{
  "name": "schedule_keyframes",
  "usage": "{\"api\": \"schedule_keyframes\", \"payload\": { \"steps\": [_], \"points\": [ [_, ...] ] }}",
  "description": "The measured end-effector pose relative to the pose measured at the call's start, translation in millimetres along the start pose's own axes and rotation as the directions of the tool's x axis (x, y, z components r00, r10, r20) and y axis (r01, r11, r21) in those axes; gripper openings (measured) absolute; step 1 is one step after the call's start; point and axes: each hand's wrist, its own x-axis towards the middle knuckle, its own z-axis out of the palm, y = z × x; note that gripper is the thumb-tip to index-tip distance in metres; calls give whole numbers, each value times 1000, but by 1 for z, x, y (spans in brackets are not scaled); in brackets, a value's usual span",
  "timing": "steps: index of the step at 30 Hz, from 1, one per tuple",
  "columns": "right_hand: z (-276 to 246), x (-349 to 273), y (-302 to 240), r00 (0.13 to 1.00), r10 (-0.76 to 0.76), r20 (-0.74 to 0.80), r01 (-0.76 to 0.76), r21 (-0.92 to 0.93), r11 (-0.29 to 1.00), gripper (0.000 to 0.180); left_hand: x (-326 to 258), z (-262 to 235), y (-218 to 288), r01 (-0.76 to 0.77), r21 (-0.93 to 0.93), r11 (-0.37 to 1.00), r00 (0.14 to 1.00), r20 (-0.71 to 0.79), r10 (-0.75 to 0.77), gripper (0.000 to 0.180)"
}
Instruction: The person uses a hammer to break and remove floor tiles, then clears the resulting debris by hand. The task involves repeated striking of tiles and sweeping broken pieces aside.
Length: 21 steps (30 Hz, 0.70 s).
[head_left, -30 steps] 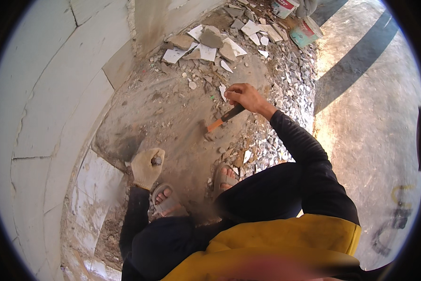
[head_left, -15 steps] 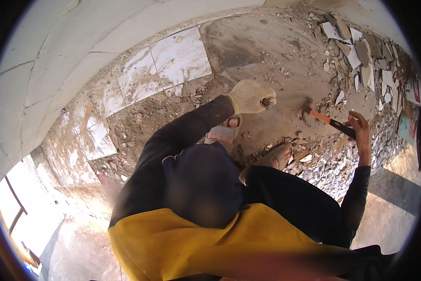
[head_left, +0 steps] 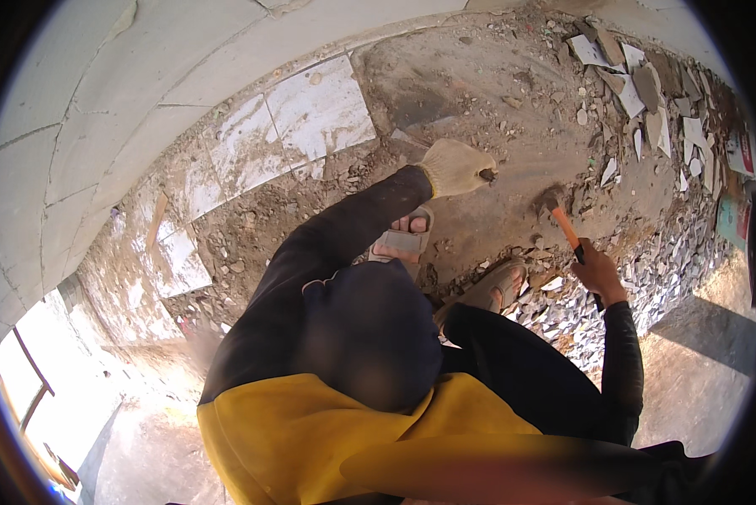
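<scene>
My left hand (head_left: 460, 167), in a cream knitted glove, is closed above the bare dirt floor. A small dark end of something (head_left: 487, 175) pokes out of its fist; the rest is hidden, so I cannot tell its kind. To the right, my bare right hand (head_left: 598, 271) grips a hammer (head_left: 566, 225) with an orange and black handle. The hammer's dark, dusty head points away from me, low over the dirt and apart from the glove. The handle's black end shows behind my fist.
White floor tiles (head_left: 319, 109) smeared with dirt run along the wall (head_left: 134, 93) at the left. Broken tile pieces (head_left: 647, 88) are heaped at the far right, with small rubble (head_left: 647, 295) nearer. My sandalled feet (head_left: 399, 240) stand close behind the glove.
My right hand has moved left and nearer to me, closing more firmly round the hammer's handle, which has swung toward me. The gloved left hand has shifted only slightly.
</scene>
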Motion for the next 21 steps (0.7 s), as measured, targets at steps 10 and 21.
{"api": "schedule_keyframes", "payload": {
  "steps": [10, 21],
  "points": [
    [-15, -25, -91, 966, 233, -111, 28, 942, 335, 28, 10, 10, 0, -7, 33, 999, 998, -69, 10, 28],
    [39, -83, -225, 889, 376, 262, -166, 949, -268, 43, 16, -5, -1, -96, -101, 990, 949, -309, 61, 24]
  ]
}}
